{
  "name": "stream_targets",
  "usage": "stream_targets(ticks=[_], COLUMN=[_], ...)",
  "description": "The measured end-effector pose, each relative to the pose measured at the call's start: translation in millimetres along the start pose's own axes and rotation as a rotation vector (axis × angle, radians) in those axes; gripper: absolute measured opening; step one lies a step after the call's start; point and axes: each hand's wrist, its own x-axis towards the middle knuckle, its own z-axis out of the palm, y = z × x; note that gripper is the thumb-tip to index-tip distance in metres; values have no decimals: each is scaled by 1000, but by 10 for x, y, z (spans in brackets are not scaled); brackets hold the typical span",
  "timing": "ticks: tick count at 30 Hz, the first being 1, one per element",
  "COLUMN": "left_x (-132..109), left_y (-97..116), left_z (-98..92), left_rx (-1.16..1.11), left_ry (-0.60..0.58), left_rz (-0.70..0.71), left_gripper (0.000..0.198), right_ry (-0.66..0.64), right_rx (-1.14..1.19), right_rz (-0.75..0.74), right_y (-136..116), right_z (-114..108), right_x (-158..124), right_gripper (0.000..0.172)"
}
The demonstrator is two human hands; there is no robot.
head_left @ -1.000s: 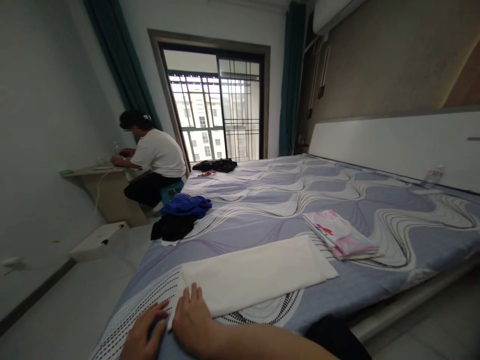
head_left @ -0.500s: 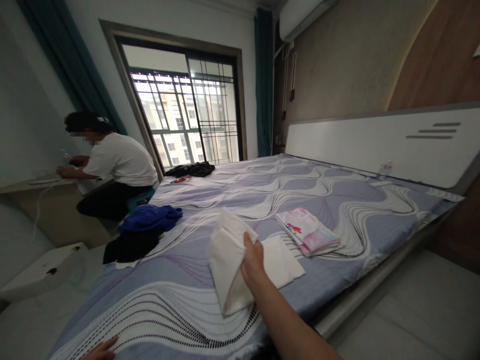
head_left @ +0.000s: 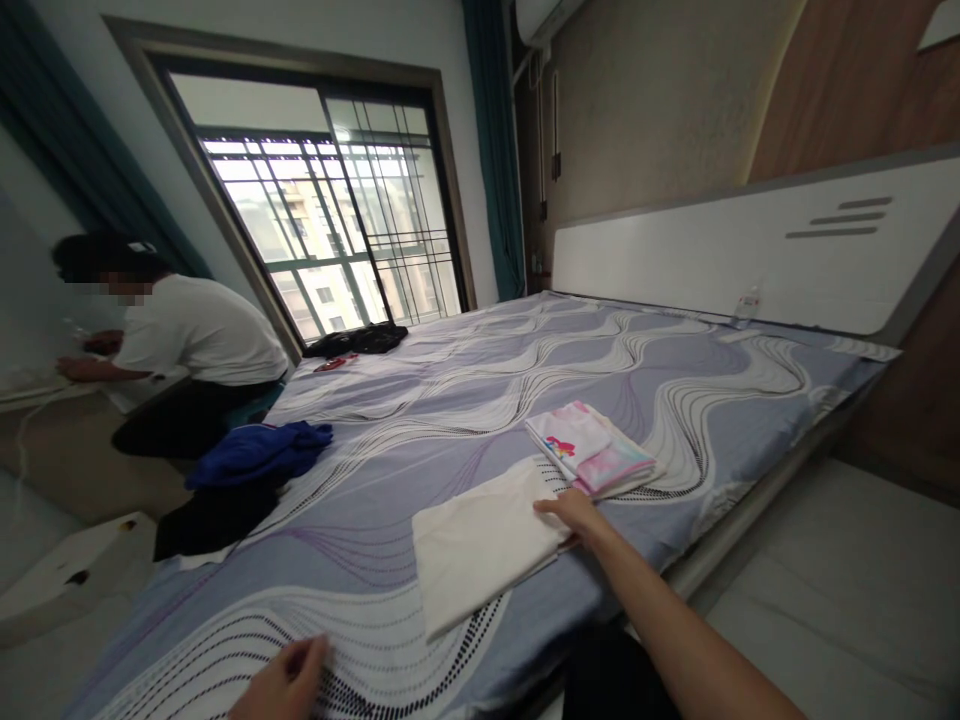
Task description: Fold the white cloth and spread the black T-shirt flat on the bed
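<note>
Folded white fabric rectangle (head_left: 484, 545) lies on grey-violet wave-patterned bedsheet (head_left: 375, 515). Right hand (head_left: 574, 513) at its right edge — pinching or pressing, cannot tell — likely steadying layers. Left hand (head_left: 286, 682) half-curled, empty.

"what did the wearer's own body look like?"

"bare hands, for a start. the right hand (head_left: 574, 513), toward five o'clock, was uncovered, its fingers slim."

"and the arm behind it?"

"the right forearm (head_left: 679, 622) was bare too, narrow at the wrist and thicker toward the lower edge, between four and five o'clock."

"what was worn?"

"low down at five o'clock showed a patch of black cloth (head_left: 615, 675), plain and dark all over; its cut couldn't be told."

"and the left side?"

"the left hand (head_left: 283, 682), at seven o'clock, was bare as well, rounded at the knuckles, its outlines softened by blur."
</note>
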Motion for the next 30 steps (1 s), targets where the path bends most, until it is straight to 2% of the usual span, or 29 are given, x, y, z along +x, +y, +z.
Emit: stream_targets(ticks=[2,3,5,6,8,9,11,14,17,19,21,23,26,30], left_x=[5,-2,-13,-11,17,41,94,116,-12,-139,-237,-281,-294,-321], left_y=[549,813,1242,1385,1505,1482,1291,783,327,214,277,453,740,938], left_z=[268,402,627,705,771,756,648,408,268,273,333,425,596,775], left_rx=[-62,-90,-138,-162,-207,-224,-250,-260,-144,-4,75,48,-56,-74], left_ry=[-173,-215,-187,-158,-107,-94,-44,71,97,178,318,403,357,221], left_rz=[-52,-61,-65,-60,-40,-31,-19,-27,-109,-114,3,187,403,448], left_gripper=[44,48,52,51,47,45,45,44,48,53,55,52,45,41], right_ry=[58,84,112,113,90,69,8,-108,-168,-158,-125,-94,-59,-41], right_rx=[-124,-181,-278,-313,-354,-362,-365,-378,-432,-478,-520,-553,-585,-605], right_rz=[-55,-81,-128,-150,-190,-208,-237,-268,-292,-310,-333,-365,-427,-489], right_y=[10,26,72,96,137,153,183,238,296,317,320,309,286,277], right_z=[69,86,84,72,57,69,153,410,668,767,808,815,808,797], right_x=[44,50,39,23,-24,-59,-152,-349,-533,-592,-599,-585,-591,-649], right_gripper=[24,24,19,16,12,12,13,15,11,14,25,29,27,30])
